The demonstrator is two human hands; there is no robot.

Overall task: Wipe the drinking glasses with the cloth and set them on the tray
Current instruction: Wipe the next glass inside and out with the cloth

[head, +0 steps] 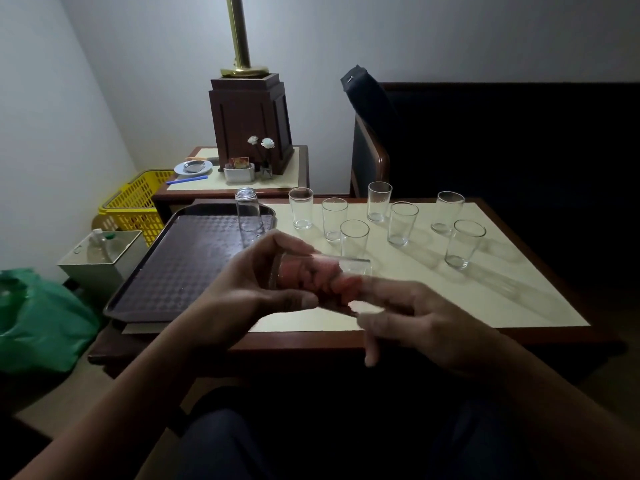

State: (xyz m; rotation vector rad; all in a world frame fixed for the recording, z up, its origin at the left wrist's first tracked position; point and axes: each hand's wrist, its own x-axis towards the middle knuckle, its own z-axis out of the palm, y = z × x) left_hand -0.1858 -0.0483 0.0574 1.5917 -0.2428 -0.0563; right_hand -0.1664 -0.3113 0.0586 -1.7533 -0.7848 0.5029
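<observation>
My left hand (256, 282) grips a drinking glass (360, 266) lying on its side above the table's front. A pink cloth (332, 282) is stuffed inside that glass, and fingers of my right hand (415, 320) push it in; the hand is blurred. A dark brown tray (180, 271) lies on the left of the table. One glass (250, 216) stands upside down at the tray's far right corner. Several upright glasses, such as the glass (300, 207) nearest the tray and the glass (463, 243) at the right, stand on the cream table top (485, 299).
A side table (277, 174) behind holds a lamp base (252, 119), a saucer, a small holder and flowers. A yellow basket (138, 202), a metal box (104, 254) and a green bag (38, 320) sit left of the table. A dark chair (485, 140) stands behind.
</observation>
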